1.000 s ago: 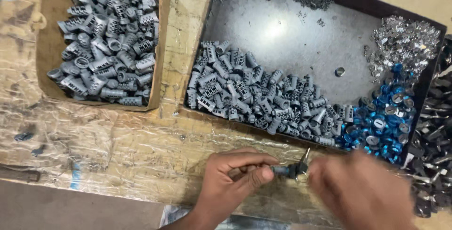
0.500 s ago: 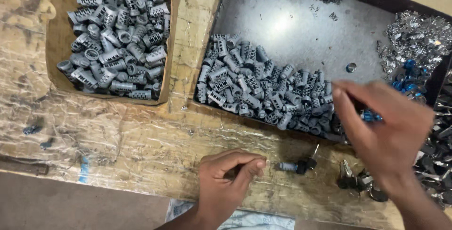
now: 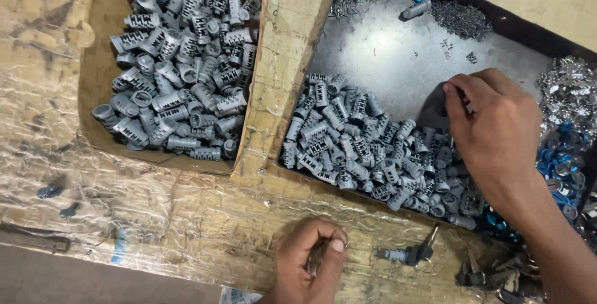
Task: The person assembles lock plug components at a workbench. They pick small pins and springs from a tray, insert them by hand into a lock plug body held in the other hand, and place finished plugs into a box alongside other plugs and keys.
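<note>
My right hand [image 3: 497, 133] reaches into the dark metal tray [image 3: 398, 55], its fingertips curled down at the far edge of a heap of grey ribbed lock cylinders [image 3: 360, 145]. The fingers hide whatever they touch. My left hand [image 3: 308, 263] rests on the foil-covered bench at the bottom, thumb and fingers pinched together, with nothing clearly visible between them. A grey cylinder with a key in it [image 3: 407, 254] lies on the bench just right of the left hand, apart from it.
A cardboard box [image 3: 99, 67] at upper left holds many more grey cylinders. In the tray are blue caps [image 3: 563, 170], shiny metal bits [image 3: 569, 89] and piles of tiny pins [image 3: 463, 18]. More keys [image 3: 488, 276] lie at lower right.
My right hand has moved up from the blue caps to the far side of the cylinder heap. My left hand has curled into a pinch, away from the keyed cylinder.
</note>
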Demonstrator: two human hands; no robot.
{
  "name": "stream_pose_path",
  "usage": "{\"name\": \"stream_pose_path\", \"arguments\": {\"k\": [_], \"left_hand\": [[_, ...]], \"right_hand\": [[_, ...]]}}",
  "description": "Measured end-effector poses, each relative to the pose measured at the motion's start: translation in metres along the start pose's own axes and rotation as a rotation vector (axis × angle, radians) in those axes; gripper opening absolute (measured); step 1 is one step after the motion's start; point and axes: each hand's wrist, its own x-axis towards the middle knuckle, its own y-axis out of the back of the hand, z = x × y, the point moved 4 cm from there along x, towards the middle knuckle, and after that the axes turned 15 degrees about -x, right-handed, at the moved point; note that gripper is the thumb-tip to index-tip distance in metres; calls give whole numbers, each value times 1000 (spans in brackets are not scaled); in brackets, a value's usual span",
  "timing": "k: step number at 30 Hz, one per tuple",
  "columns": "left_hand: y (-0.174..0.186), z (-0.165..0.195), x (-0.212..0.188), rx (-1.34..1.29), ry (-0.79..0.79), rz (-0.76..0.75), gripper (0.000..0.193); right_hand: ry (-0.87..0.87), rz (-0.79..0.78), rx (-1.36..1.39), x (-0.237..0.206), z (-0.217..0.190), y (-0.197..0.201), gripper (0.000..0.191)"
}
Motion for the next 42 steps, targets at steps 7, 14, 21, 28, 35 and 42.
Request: {"name": "stream_pose_path", "arguments": {"k": [7,14,21,28,35,42], "left_hand": [[-5,5,7,-139,119,-133,8],[-40,25,9,-224,211,-305,5],[-63,40,-8,-233,142,-365,8],[-67,34,-18,-79,-78,-270,7],[-62,40,-24,42,-319,-228,5],[-54,47,-10,160,-491,-201,2]], "right_hand": [[-234,-107,363,-30,-7,41,12],[-546,-249,898,-141,-34,73,13],[-696,-19,586,-201,-75,71,14],[-841,-11,504,-226,-84,62,10],[-668,74,480,-216,-93,65,7],[-401,202,656,-190,-92,55,11]]}}
